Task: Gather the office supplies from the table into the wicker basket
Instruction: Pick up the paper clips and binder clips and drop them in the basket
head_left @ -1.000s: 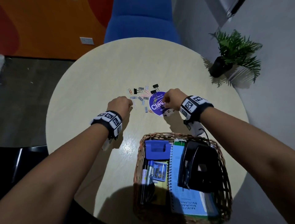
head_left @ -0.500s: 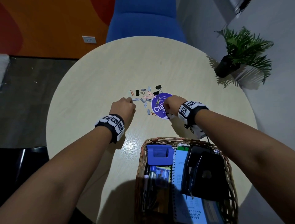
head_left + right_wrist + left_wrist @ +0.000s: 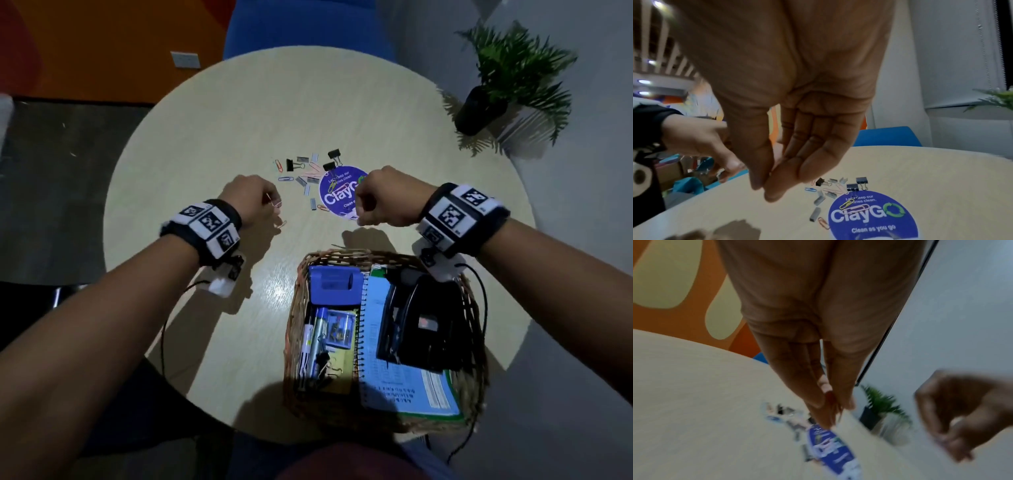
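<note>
Paper clips, black binder clips and staple strips (image 3: 305, 171) (image 3: 838, 186) lie scattered left of a round purple sticker (image 3: 337, 197) (image 3: 873, 216). My left hand (image 3: 274, 202) (image 3: 830, 404) hovers left of them and pinches orange paper clips. One more clip (image 3: 281, 224) lies below it. Above the sticker's near edge, my right hand (image 3: 359, 212) (image 3: 764, 186) presses thumb and fingertips together on something small, a purplish blur in the left wrist view. The wicker basket (image 3: 291, 335) stands near me and holds a blue stapler (image 3: 334, 284), markers, a clip box, a notebook (image 3: 394, 383) and a black punch (image 3: 421, 325).
The round pale table (image 3: 239, 120) has bare wood behind and left of the scatter. A blue chair (image 3: 308, 24) stands behind it. A potted plant (image 3: 507, 85) sits on the floor at the right. The basket is close to the table's near edge.
Both hands have lifted off the table and drawn back toward the basket. The left hand now shows orange clips in its pinch.
</note>
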{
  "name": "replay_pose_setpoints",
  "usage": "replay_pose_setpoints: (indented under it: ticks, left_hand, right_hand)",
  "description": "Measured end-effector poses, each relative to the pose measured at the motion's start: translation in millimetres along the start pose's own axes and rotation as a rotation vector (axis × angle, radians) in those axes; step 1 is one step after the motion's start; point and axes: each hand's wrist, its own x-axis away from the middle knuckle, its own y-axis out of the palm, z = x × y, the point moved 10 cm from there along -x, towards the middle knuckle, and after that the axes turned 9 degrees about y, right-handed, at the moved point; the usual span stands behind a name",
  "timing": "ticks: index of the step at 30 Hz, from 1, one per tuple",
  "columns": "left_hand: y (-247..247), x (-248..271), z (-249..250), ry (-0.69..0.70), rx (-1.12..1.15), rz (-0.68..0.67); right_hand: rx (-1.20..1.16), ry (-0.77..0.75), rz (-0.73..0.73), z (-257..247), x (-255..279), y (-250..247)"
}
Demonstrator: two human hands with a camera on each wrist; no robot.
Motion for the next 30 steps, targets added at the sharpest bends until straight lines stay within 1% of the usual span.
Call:
replay_pose_setpoints:
  ticks: [2,3,5,7,9,12,14,16,18,20,24,26,28,30]
  left_hand:
    - [-11,28,27,0.050,0.248,0.038]
    - [-11,43,39,0.064,0.333,0.024]
    - [3,69,56,0.084,0.402,-0.051]
    - [29,88,69,0.108,0.410,-0.147]
    - [62,103,80,0.154,0.362,-0.248]
    - [110,119,89,0.205,0.261,-0.415]
    - [123,123,86,0.191,0.254,-0.447]
    - [118,121,80,0.159,0.277,-0.391]
    - [103,118,73,0.095,0.400,-0.301]
    - [80,113,65,0.058,0.501,-0.186]
    - [35,100,34,-0.025,0.565,0.039]
    - [15,91,19,-0.043,0.475,0.124]
    - [1,75,6,-0.041,0.295,0.182]
    - [-2,51,-9,-0.052,0.125,0.186]
  right_hand:
    - [-0.098,-0.023,-0.032,-2,22,4]
    - [-0.119,-0.026,-0.042,-3,32,8]
    - [-0.119,-0.024,-0.066,-1,47,18]
    - [-0.124,-0.028,-0.125,-1,60,32]
    - [-0.131,-0.034,-0.191,-2,69,47]
    - [-0.107,-0.052,-0.225,-7,78,63]
    - [-0.087,-0.079,-0.221,-12,82,69]
    - [-0.080,-0.112,-0.236,-18,87,76]
    - [-0.058,-0.158,-0.258,-28,93,82]
    - [-0.060,-0.205,-0.281,-39,98,89]
    - [-0.087,-0.247,-0.395,-57,109,115]
    - [-0.066,-0.245,-0.386,-57,104,115]
    - [-0.086,-0.213,-0.298,-49,87,97]
    - [-0.158,-0.170,-0.187,-40,62,67]
